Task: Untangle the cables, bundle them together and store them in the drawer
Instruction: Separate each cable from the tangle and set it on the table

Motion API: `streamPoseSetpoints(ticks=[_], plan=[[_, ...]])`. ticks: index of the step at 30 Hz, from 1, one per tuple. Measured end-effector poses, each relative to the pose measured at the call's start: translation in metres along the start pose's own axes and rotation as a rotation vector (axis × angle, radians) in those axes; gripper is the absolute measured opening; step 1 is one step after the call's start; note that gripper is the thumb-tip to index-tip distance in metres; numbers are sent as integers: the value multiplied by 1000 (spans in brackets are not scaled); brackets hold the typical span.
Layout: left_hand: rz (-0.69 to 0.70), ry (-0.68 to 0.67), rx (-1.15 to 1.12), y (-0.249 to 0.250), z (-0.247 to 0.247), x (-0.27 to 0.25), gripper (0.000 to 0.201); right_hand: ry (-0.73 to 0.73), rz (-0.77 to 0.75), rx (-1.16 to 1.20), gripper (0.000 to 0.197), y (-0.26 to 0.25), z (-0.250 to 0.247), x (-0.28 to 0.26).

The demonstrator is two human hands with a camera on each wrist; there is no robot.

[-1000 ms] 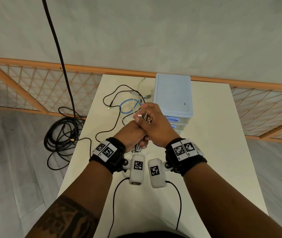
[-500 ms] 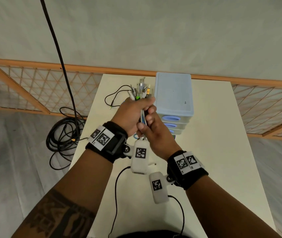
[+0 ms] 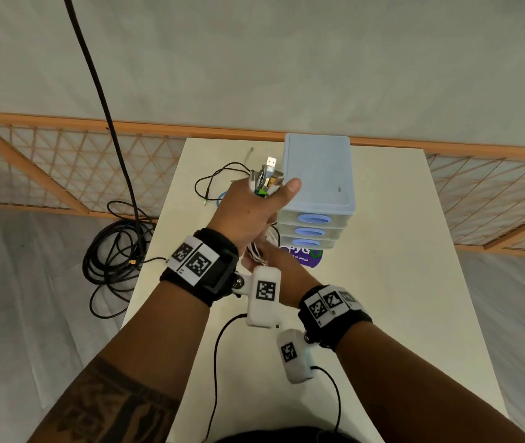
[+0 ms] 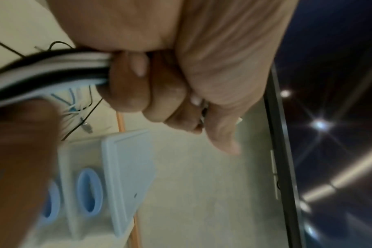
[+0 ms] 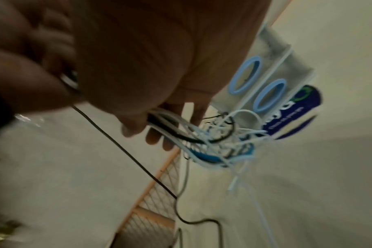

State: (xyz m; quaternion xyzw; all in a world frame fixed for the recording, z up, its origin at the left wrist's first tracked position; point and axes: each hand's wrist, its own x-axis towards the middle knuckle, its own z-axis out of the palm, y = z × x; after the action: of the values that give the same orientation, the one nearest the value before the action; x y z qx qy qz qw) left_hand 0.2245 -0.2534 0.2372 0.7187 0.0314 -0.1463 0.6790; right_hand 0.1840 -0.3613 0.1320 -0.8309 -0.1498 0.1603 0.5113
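White table (image 3: 382,314): blue drawer unit (image 3: 318,174) at far edge, purple sticker (image 3: 309,259) before it, loose cables (image 3: 213,183) left.

Right hand (image 3: 266,255) mostly hidden behind left wrist.

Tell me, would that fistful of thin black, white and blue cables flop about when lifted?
Probably floppy: below the left hand the bunch of thin black, white and blue cables sags in loose loops. Likely light, since one fist holds it. Trailing strands may snag; the right hand steadies them.

Head view evenly lit, edges bowed; both wrist views dim, motion-blurred; left wrist shows starburst glare.
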Motion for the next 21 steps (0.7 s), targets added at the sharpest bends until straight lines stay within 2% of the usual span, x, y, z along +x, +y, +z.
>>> streamPoseSetpoints(ticks=[2, 3, 6, 8, 9, 11, 13, 15, 16, 18, 21], plan=[[-27, 23, -7, -1, 0, -2, 44, 63, -76, 26, 17, -1, 1, 7], [-43, 36, -16, -1, -1, -2, 47, 72, -81, 29, 20, -3, 4, 8], [-74, 25, -89, 3, -6, 2, 53, 67, -56, 65, 24, 5, 17, -3], [-106, 23, -177, 6, -12, 7, 52, 51, -17, 43, 11, 17, 19, -11], [-118, 25, -210, 6, -15, 8, 52, 51, -1, 29, 13, 23, 19, -13], [-121, 41, -260, 2, -19, 11, 51, 51, 3, 10, 37, 25, 16, -17], [-113, 71, -306, -2, -20, 12, 50, 40, 7, 2, 51, 22, 12, -18], [-86, 83, -283, -4, -22, 13, 48, -4, 32, -18, 54, 22, 8, -20], [-57, 76, -234, -5, -23, 12, 47, -29, 39, -23, 47, 23, 7, -20], [-7, 32, -120, -8, -26, 8, 46, -18, 30, 102, 29, 16, -3, -19], [-4, -27, -5, -17, -27, 2, 33, 212, -60, 521, 47, -12, -31, -8]])
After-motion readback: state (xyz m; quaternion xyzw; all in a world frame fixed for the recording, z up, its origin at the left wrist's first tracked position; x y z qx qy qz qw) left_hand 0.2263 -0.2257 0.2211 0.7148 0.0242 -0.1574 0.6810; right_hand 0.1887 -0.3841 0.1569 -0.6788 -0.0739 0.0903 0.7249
